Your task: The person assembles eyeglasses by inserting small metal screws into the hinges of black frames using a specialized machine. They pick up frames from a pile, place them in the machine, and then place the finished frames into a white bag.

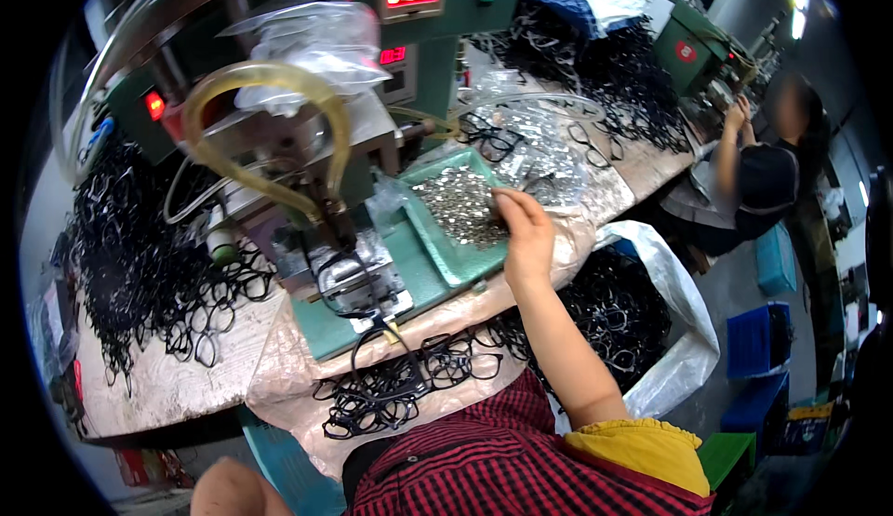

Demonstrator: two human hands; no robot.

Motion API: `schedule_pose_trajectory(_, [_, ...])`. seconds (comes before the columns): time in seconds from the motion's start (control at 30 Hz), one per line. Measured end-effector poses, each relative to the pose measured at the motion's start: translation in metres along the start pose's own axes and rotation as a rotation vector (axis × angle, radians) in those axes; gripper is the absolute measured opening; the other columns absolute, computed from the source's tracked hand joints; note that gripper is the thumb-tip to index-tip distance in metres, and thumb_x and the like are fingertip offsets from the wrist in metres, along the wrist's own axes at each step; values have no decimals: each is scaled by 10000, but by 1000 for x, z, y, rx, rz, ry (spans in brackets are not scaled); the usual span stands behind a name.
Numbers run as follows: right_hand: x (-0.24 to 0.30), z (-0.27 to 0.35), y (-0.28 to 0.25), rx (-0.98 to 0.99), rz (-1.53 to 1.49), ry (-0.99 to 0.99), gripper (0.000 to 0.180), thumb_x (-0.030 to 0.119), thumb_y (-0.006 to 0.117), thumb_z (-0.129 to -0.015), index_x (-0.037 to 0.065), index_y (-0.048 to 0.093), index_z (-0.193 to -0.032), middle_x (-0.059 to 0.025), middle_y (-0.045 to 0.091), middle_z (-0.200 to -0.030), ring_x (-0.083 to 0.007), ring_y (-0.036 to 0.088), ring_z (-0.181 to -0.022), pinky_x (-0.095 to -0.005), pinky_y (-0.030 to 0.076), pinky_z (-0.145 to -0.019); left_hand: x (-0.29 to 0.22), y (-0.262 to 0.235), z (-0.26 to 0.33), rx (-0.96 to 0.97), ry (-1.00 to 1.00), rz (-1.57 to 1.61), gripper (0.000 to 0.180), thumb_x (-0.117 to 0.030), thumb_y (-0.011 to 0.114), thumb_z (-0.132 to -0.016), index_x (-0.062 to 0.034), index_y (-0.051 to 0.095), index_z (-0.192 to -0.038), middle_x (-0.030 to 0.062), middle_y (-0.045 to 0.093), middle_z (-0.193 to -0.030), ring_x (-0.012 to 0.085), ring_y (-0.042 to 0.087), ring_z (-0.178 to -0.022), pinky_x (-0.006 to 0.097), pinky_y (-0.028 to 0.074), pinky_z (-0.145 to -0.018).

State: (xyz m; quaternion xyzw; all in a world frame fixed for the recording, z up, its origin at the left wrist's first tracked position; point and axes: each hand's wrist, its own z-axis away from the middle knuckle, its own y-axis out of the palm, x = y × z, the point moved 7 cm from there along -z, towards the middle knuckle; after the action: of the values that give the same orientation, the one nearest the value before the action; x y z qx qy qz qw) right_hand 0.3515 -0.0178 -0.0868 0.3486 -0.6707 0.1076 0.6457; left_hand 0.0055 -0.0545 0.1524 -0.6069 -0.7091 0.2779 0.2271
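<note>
My right hand (pixel 527 237) reaches over the right edge of a green tray (pixel 437 253). Its fingers are drawn together at a heap of small shiny metal pieces (pixel 462 201); whatever is between the fingertips is hidden. Left of the tray, a dark eyeglass frame (pixel 323 283) sits at the head of a green bench machine (pixel 326 328). Another dark eyeglass frame (pixel 423 381) hangs in front, above a pile of similar frames (pixel 358 414) on the table's near edge. My left hand does not show.
Dark eyeglass frames are heaped at left (pixel 139 246) and back right (pixel 595 69). A white sack (pixel 693 330) of frames stands right of my arm. A thick yellowish hose (pixel 339 107) loops before the machine. A co-worker (pixel 758 172) sits far right, near blue crates (pixel 758 339).
</note>
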Motion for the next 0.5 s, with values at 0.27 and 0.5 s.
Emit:
schedule_pose_trajectory(0.27, [-17,5,75,160,91,-52,128,40,709,-874,12,705,-999,-9,694,-904,-74,614,-795,-206,475,-721,-2,-14,-15,43,30,-85,189,-87,649,-854,-64,677,-1039,81,659,-1130,210,623,-912,372,486,-909])
schedule_pose_trajectory(0.5, [-7,12,84,228,297,-55,137,50,720,-845,10,729,-975,-35,715,-912,-94,633,-833,-241,494,-776,3,-38,11,-55,-54,-100,149,-96,608,-899,-44,666,-1025,73,657,-1078,196,612,-900,332,489,-876])
